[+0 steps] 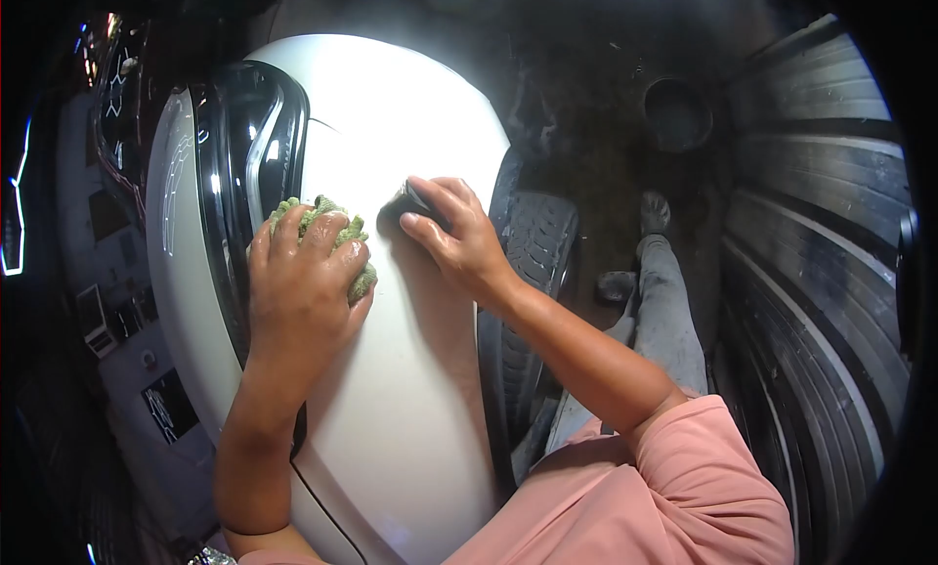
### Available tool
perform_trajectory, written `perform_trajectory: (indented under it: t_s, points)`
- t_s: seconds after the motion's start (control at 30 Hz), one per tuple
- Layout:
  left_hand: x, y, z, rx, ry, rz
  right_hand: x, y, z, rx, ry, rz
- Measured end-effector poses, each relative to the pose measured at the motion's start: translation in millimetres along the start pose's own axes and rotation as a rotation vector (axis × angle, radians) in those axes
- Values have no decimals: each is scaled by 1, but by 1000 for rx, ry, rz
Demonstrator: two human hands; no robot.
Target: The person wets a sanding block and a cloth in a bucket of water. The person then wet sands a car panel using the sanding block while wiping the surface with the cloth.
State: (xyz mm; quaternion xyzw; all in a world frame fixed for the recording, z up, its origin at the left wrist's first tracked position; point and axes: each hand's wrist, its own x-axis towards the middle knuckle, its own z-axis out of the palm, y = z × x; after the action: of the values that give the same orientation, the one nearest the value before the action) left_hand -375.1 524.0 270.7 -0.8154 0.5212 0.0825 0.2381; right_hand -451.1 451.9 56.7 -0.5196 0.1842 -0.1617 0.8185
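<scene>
A white car body panel point(420, 389) runs up the middle of the view, with a glossy dark headlight point(256, 125) along its left side. My left hand point(301, 272) is closed around a crumpled green cloth point(360, 262), pressed on the panel beside the headlight. To its right, my right hand point(457, 228) grips a small dark block point(418, 205) between thumb and fingers, at the panel's surface. The block's underside is hidden. Both hands look wet.
A tire point(532, 262) stands right of the panel. Farther right are a round dark bucket-like object point(678, 115) on the floor and a ribbed metal shutter point(821, 164). My legs and shoes show below the bucket-like object.
</scene>
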Motion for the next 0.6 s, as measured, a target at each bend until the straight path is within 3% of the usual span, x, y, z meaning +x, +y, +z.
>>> perform_trajectory:
  t_s: [0.1,0.3,0.5,0.6]
  points:
    - [-1,-1,1,-3,-7,3,-44,9,-4,-12,-25,-16]
    - [-1,3,-3,9,-44,-9,21,2,2,-78,-16,-108]
    - [24,8,12,-3,-112,54,-42,16,-10,-72,-39,-107]
    - [29,5,7,25,-110,30,16,20,-11,-123,-63,-161]
